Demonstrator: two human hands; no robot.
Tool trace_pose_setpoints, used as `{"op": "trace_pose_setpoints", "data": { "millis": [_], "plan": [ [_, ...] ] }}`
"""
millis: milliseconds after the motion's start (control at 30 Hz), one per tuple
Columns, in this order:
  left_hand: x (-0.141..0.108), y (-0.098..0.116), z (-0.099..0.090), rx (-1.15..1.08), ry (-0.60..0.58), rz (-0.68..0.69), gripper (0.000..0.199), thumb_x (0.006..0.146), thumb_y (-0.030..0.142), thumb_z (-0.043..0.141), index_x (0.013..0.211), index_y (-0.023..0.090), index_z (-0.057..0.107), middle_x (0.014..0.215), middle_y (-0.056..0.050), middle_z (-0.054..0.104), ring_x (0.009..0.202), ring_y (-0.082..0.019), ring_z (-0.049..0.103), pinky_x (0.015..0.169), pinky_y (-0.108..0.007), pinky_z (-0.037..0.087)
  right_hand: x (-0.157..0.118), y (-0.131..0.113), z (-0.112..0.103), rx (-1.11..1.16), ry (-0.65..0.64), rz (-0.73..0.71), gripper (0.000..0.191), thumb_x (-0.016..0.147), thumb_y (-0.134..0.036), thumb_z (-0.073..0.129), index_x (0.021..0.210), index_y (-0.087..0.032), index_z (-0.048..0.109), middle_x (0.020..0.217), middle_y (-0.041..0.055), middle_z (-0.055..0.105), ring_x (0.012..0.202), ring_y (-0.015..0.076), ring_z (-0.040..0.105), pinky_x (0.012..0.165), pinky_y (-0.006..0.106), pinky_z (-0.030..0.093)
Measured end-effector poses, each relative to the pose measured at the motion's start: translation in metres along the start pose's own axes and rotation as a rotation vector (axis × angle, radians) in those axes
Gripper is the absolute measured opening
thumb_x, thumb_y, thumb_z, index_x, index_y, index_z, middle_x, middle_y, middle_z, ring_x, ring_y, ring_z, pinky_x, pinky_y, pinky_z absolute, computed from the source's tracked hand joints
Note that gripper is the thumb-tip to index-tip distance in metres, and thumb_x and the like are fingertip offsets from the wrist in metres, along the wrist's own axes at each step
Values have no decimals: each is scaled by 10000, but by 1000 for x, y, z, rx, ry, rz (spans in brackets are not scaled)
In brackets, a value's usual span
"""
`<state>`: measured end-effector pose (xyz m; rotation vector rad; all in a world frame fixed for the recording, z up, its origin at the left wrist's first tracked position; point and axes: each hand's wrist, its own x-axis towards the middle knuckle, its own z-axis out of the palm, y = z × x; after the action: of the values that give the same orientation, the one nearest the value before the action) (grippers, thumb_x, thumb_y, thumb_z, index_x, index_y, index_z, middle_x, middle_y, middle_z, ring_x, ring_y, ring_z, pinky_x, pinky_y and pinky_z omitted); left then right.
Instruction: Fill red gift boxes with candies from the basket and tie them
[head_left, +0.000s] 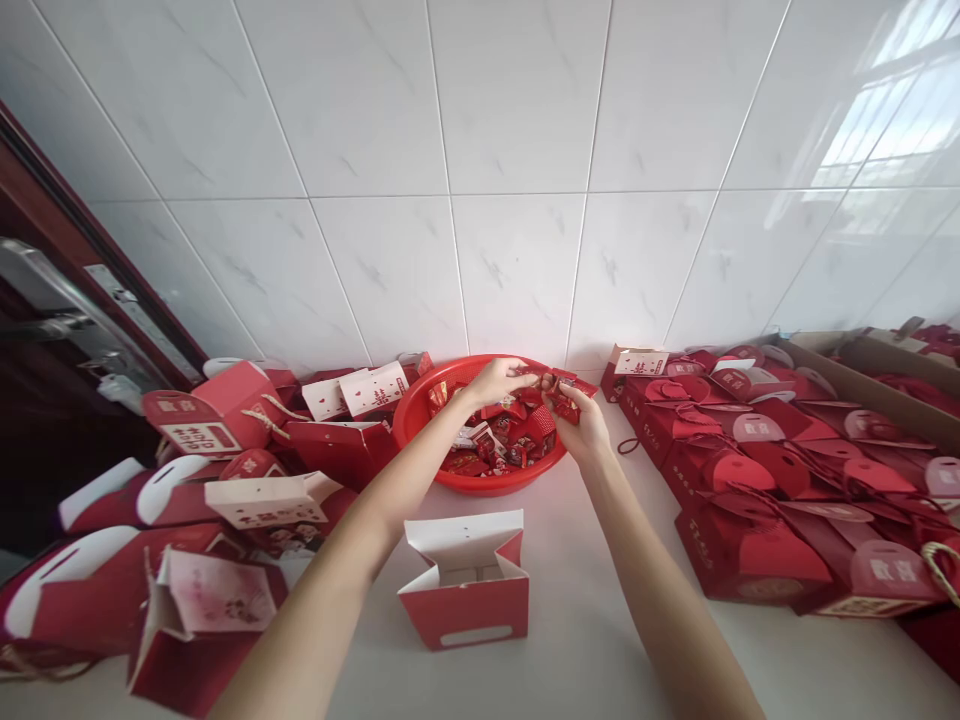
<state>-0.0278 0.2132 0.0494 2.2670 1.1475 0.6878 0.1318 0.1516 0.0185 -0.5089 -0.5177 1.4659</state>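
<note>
My right hand (583, 425) is closed on red wrapped candies (570, 385) above the right rim of a red plastic basket (480, 487). Close beside it, my left hand (498, 384) reaches over the basket with its fingertips pinched together near those candies. What the left fingers hold, if anything, is too small to make out. Wrapped candies (491, 445) in red, white and gold lie loose in the basket. In front of it, between my forearms, an open red paper box (472, 610) with a white inside stands upright on the white tabletop (570, 600).
Red gift boxes (757, 470) stand in packed rows at the right, beside a cardboard carton (847, 360). More red boxes (210, 410), some open, crowd the left. A tiled wall (517, 260) rises behind, and a door handle (52, 325) is at far left.
</note>
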Motion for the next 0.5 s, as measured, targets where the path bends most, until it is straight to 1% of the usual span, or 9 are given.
{"op": "trace_pose_setpoints", "data": {
  "millis": [67, 133, 200, 300, 367, 433, 500],
  "plan": [
    [-8, 4, -6, -177, 74, 22, 493, 916, 549, 558, 1135, 125, 682, 1102, -136, 743, 973, -241, 701, 822, -347, 541, -1, -1, 1, -1, 9, 21, 94, 693, -127, 745, 773, -174, 732, 860, 37, 782, 900, 172, 716, 783, 268, 572],
    [-17, 7, -8, -399, 159, 21, 509, 827, 565, 679, 1081, 125, 706, 1092, -136, 750, 1020, -260, 688, 885, -374, 524, -2, -2, 3, -20, -4, 46, 96, 692, -134, 761, 778, -174, 741, 866, 38, 786, 905, 177, 718, 780, 267, 577],
    [-26, 11, -8, -564, 251, -10, 480, 743, 543, 771, 997, 138, 725, 1041, -113, 759, 1010, -263, 682, 901, -379, 510, -4, -4, 5, -48, -42, 60, 111, 677, -145, 794, 771, -172, 742, 861, 37, 785, 886, 183, 722, 792, 273, 586],
    [-38, 15, -7, -648, 328, -64, 399, 742, 510, 773, 927, 160, 724, 983, -73, 756, 951, -234, 679, 869, -350, 505, -10, -5, 10, -76, -111, 50, 164, 643, -169, 845, 768, -179, 740, 845, 32, 783, 851, 199, 724, 835, 315, 598],
    [-45, 18, -7, -686, 339, -75, 363, 748, 496, 763, 887, 164, 717, 939, -56, 749, 907, -216, 676, 838, -332, 505, -15, -5, 13, -89, -156, 64, 199, 629, -180, 864, 786, -189, 742, 854, 26, 785, 863, 207, 724, 854, 341, 603],
    [-51, 22, -8, -686, 350, -79, 346, 741, 491, 761, 840, 165, 703, 881, -41, 736, 863, -199, 670, 815, -317, 503, -20, -4, 17, -106, -200, 98, 220, 627, -185, 871, 809, -197, 747, 882, 23, 789, 898, 211, 723, 866, 356, 606],
    [-55, 25, -9, -637, 353, -86, 343, 737, 497, 756, 801, 166, 687, 843, -32, 723, 839, -188, 660, 803, -306, 499, -24, -4, 19, -126, -233, 121, 228, 633, -188, 869, 827, -198, 750, 913, 28, 792, 927, 216, 721, 867, 372, 612]
  ]
}}
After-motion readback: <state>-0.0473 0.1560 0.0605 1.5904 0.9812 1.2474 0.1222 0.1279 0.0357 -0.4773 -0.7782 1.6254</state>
